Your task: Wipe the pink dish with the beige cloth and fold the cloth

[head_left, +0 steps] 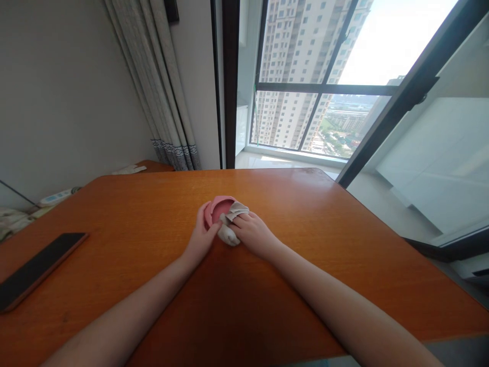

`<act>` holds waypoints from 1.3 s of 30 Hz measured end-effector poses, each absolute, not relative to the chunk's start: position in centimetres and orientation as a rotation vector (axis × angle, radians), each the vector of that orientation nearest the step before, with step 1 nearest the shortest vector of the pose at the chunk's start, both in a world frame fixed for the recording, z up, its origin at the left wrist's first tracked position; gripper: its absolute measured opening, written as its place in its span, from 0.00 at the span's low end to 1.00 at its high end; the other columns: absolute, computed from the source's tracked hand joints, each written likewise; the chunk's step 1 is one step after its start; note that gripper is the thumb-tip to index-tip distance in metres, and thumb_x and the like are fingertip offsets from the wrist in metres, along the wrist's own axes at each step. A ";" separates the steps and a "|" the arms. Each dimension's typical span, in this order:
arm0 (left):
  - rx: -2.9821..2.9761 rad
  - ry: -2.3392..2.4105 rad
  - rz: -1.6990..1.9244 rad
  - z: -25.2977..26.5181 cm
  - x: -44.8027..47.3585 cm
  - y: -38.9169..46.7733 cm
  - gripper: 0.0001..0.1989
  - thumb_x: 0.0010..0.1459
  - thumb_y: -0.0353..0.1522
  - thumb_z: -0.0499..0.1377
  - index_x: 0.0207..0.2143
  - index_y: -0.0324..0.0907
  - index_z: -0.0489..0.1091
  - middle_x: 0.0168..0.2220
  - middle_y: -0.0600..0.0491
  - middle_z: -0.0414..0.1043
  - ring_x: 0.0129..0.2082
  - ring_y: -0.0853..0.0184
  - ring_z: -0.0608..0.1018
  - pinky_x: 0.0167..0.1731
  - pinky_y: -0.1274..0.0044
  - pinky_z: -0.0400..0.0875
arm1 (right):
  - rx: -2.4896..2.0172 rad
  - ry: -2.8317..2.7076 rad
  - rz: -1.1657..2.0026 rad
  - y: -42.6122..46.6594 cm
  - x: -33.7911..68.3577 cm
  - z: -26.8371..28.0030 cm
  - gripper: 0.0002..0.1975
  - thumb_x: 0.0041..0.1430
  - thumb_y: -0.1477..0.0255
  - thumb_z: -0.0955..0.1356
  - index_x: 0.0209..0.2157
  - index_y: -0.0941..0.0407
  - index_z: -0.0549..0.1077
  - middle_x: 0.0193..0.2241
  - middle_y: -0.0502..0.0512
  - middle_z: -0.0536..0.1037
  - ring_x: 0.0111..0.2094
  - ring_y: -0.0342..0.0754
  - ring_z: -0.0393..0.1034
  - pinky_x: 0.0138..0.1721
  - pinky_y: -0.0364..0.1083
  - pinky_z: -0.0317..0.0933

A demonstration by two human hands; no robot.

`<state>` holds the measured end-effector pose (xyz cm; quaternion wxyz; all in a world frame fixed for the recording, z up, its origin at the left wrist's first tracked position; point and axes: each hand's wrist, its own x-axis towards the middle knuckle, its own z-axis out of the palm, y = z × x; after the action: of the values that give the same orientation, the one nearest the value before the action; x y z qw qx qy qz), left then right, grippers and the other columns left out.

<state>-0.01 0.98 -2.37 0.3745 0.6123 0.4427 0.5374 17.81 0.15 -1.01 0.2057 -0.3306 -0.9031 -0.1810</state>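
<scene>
A round pink bowl-like dish is tilted up near the middle of the wooden table, its hollow side facing me. My left hand grips its left edge, with the thumb on the near side. In my right hand is a crumpled whitish cloth, pressed against the right part of the dish. Part of the cloth sticks up above my right fingers and part hangs below them. The cloth and fingers hide the dish's lower right side.
A dark flat slab with a reddish-brown edge lies at the table's left. Beyond the left edge are a white remote-like object and some fabric. A grey curtain hangs behind, and a large window stands past the far edge.
</scene>
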 end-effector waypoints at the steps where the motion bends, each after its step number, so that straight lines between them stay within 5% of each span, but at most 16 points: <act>1: 1.606 1.127 1.369 -2.3 -0.3 1.2 0.29 0.50 0.35 0.59 0.55 0.43 0.56 0.57 0.46 0.59 0.58 0.59 0.63 0.59 0.65 0.54 | -0.890 -2.529 -0.510 0.3 18.0 -0.9 0.09 0.63 0.74 0.61 0.39 0.56 0.72 0.39 0.57 0.74 0.42 0.48 0.63 0.43 0.48 0.57; 9: 1.474 1.175 1.466 -2.5 0.5 0.0 0.36 0.52 0.37 0.59 0.60 0.47 0.47 0.63 0.48 0.49 0.62 0.61 0.56 0.60 0.69 0.53 | -0.985 -2.466 -0.506 -0.5 17.2 -1.2 0.08 0.61 0.74 0.62 0.36 0.56 0.72 0.35 0.56 0.74 0.39 0.50 0.62 0.41 0.49 0.56; 19: 1.640 1.095 1.180 -2.1 -1.6 2.9 0.29 0.48 0.34 0.60 0.54 0.40 0.60 0.57 0.45 0.61 0.59 0.56 0.62 0.59 0.64 0.53 | -0.855 -2.613 -0.443 0.0 18.3 -0.2 0.09 0.63 0.73 0.61 0.40 0.56 0.71 0.40 0.56 0.73 0.43 0.49 0.62 0.44 0.48 0.57; 26: 1.237 0.988 1.336 -2.8 0.6 0.9 0.30 0.54 0.39 0.57 0.58 0.45 0.52 0.59 0.47 0.58 0.57 0.61 0.65 0.55 0.69 0.61 | -0.955 -2.519 -0.500 -0.5 17.2 -0.7 0.07 0.60 0.75 0.62 0.32 0.57 0.72 0.33 0.56 0.73 0.37 0.49 0.61 0.38 0.48 0.57; 31: 1.271 1.072 1.268 -3.1 0.3 1.2 0.26 0.51 0.36 0.59 0.53 0.42 0.59 0.52 0.47 0.66 0.53 0.59 0.68 0.55 0.65 0.59 | -0.933 -2.541 -0.440 -0.4 17.0 -0.9 0.05 0.59 0.76 0.63 0.32 0.57 0.71 0.33 0.55 0.73 0.37 0.49 0.61 0.39 0.47 0.56; 39: 1.682 1.189 1.151 -1.4 -1.2 1.8 0.38 0.47 0.36 0.61 0.60 0.40 0.51 0.60 0.44 0.55 0.61 0.57 0.58 0.60 0.66 0.49 | -0.954 -2.576 -0.493 0.2 18.0 -1.1 0.08 0.63 0.73 0.61 0.39 0.56 0.71 0.39 0.57 0.73 0.42 0.49 0.61 0.41 0.49 0.55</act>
<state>-1.24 1.78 -1.39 0.3811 0.6592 0.4659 0.4508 18.03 0.23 -1.10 0.1743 -0.3367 -0.9089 -0.1739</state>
